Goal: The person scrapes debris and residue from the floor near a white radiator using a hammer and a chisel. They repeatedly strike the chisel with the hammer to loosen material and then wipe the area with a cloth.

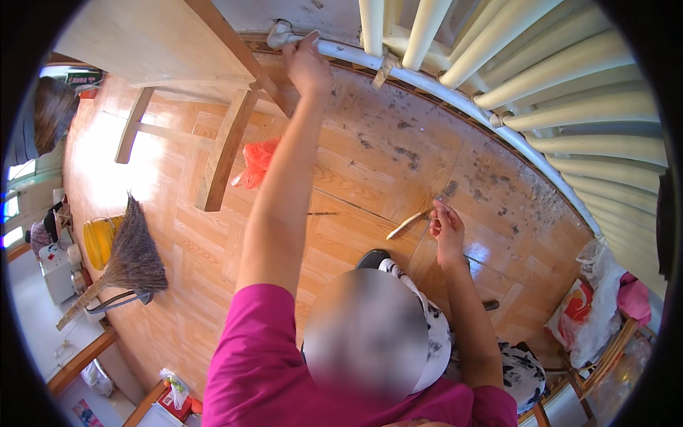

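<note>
My left arm stretches far forward, and my left hand (pixel 307 67) is at the white pipe (pixel 348 52) along the wall's foot, close to its elbow. Its fingers are bent against the pipe; whatever they may hold is too small to make out. Nearer to me, my right hand (pixel 447 231) is closed in a pinch above the floor. From its fingertips a thin pale stick (pixel 405 225) slants down to the left. Dark crumbs and grey dirt (pixel 409 156) lie scattered on the wood-patterned floor (pixel 341 167) between the hands and the pipe.
A cream radiator (pixel 583 114) lines the far right. Wooden furniture legs (pixel 228 153) stand left of my left arm, beside a red plastic bag (pixel 257 162). At left are a straw broom (pixel 131 256) and a yellow bucket (pixel 99 240). Plastic bags (pixel 590 306) lie at right; another person (pixel 50 117) is far left.
</note>
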The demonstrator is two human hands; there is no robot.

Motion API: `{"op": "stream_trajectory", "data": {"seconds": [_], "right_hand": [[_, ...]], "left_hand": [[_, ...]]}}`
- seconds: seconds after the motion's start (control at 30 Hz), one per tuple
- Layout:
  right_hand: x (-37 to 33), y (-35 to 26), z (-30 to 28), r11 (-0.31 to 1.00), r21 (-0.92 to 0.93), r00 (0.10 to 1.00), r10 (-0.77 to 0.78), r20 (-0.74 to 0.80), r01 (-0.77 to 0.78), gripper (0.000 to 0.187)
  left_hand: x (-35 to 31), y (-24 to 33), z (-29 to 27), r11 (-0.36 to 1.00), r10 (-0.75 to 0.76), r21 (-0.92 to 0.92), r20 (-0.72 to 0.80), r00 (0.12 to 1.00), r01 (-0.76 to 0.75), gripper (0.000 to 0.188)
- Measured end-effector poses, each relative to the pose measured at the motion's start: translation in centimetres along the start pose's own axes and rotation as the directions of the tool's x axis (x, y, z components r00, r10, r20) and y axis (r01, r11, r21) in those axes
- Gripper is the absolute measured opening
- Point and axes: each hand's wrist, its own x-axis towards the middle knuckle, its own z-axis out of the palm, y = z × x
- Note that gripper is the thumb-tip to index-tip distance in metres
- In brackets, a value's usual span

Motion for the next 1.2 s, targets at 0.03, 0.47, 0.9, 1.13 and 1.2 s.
{"op": "stream_trajectory", "data": {"seconds": [0.03, 0.47, 0.9, 1.13, 1.2], "right_hand": [[0.1, 0.2, 0.0, 1.000, 0.008, 1.000, 0.003, -0.011, -0.003, 0.029], [0.0, -1.3, 0.4, 0.999, -0.016, 0.999, -0.044, 0.018, 0.044, 0.028], [0.4, -0.2, 0.8, 0.999, 0.035, 1.000, -0.008, 0.012, 0.008, 0.026], [-0.1, -1.2, -1.1, 0.996, 0.074, 0.995, -0.044, -0.094, 0.051, 0.022], [-0.1, -0.2, -2.5, 0.988, 0.150, 0.994, -0.021, -0.111, 0.038, 0.021]], "left_hand": [[-1.4, 1.7, 0.2, 0.975, -0.139, -0.174, -0.004, 0.990, 0.136, 0.028], [1.1, 0.7, -1.6, 0.964, -0.211, -0.174, -0.032, 0.977, 0.203, 0.031], [-5.2, 5.2, 0.1, 0.962, 0.194, -0.226, 0.175, 0.965, -0.153, 0.020], [-2.3, 1.4, 0.7, 0.991, -0.111, -0.081, -0.051, 0.993, 0.106, 0.042], [-4.4, 3.3, 2.1, 1.000, 0.001, -0.022, -0.132, 0.991, -0.003, 0.032]]}}
